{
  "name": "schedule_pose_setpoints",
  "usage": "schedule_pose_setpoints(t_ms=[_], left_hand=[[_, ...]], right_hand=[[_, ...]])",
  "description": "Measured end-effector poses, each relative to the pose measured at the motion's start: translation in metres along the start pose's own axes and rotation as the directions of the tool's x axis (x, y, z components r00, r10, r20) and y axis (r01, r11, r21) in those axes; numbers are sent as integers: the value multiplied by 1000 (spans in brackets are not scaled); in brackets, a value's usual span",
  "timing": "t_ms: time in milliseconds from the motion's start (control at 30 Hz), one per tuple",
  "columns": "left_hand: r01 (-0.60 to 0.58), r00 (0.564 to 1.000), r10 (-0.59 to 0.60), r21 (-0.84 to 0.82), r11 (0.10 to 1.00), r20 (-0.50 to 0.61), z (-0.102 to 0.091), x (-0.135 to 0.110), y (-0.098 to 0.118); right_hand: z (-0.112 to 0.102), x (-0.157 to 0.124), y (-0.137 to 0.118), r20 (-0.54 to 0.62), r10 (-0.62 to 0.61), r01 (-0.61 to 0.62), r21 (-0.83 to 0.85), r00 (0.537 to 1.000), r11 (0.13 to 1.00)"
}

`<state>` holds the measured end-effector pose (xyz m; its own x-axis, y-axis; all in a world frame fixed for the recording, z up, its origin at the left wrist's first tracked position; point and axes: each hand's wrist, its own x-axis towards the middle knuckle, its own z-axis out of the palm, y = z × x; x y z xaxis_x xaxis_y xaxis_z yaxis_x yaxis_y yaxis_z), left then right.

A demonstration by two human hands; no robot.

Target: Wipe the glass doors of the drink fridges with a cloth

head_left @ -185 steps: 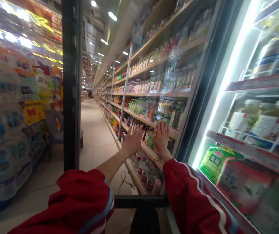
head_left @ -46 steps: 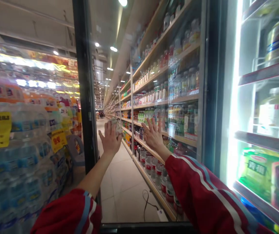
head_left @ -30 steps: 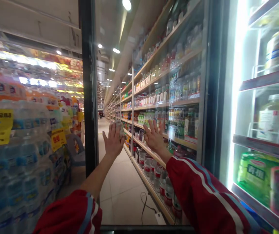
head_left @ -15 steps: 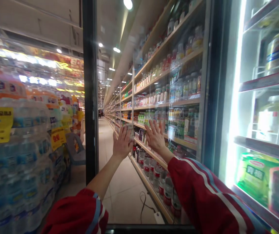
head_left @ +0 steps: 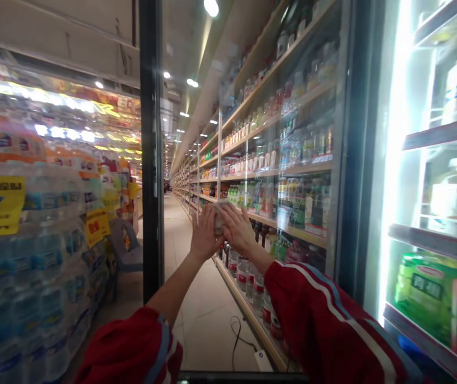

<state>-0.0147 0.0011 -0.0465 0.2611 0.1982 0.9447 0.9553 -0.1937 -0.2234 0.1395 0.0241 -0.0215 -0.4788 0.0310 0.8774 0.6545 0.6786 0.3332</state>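
Observation:
A small grey-white cloth (head_left: 218, 215) is pressed against the pane of an open glass fridge door (head_left: 308, 250) at chest height. My left hand (head_left: 204, 234) lies flat behind the cloth's left side. My right hand (head_left: 239, 232) meets it from the right, fingers curled over the cloth. Both hands touch each other at the cloth. Both arms wear red sleeves with stripes; the left sleeve is pushed up to the elbow.
The door's black frame post (head_left: 151, 160) stands left of my hands. At right the lit fridge shelves (head_left: 432, 234) hold jars and green packs (head_left: 420, 288). Stacked water-bottle packs (head_left: 32, 256) fill the left. Drink shelves (head_left: 252, 160) line the aisle; a cable (head_left: 234, 341) lies on the floor.
My left hand slid the cloth rightwards across the glass, and my right hand moved left to meet it; both now close on the cloth. Earlier the right hand had the cloth.

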Motion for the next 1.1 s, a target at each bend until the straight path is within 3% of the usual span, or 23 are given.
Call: schedule_pose_setpoints(t_ms=[133, 300, 400, 600, 800, 900, 1000, 1100], left_hand=[[11, 1000, -10, 18, 1000, -17, -8, -20, -30], [67, 998, -67, 90, 994, -2, -1, -24, -36], [62, 998, -65, 151, 987, 17, 2, -23, -35], [55, 998, -56, 230, 972, 0, 3, -25, -32], [60, 998, -57, 229, 971, -22, 5, -26, -32], [58, 998, -53, 204, 977, -33, 6, -26, -35], [68, 997, -62, 176, 982, -43, 8, -26, -36], [74, 996, -64, 160, 984, -63, 9, -25, -35]], right_hand=[[7, 3, -12, -33, 45, -47, -65, 998, 997], [16, 5, -18, -103, 32, -44, -123, 994, 991], [8, -4, -1, -123, -15, -3, -146, 992, 989], [-12, -27, 50, -291, 145, -197, -160, 946, 967], [0, -37, 24, -198, 21, -52, -155, 980, 987], [0, -42, 26, -149, 4, -28, -156, 989, 987], [-11, -50, 50, -202, 73, -111, -185, 977, 976], [-22, -55, 72, -307, 213, -282, -200, 927, 938]])
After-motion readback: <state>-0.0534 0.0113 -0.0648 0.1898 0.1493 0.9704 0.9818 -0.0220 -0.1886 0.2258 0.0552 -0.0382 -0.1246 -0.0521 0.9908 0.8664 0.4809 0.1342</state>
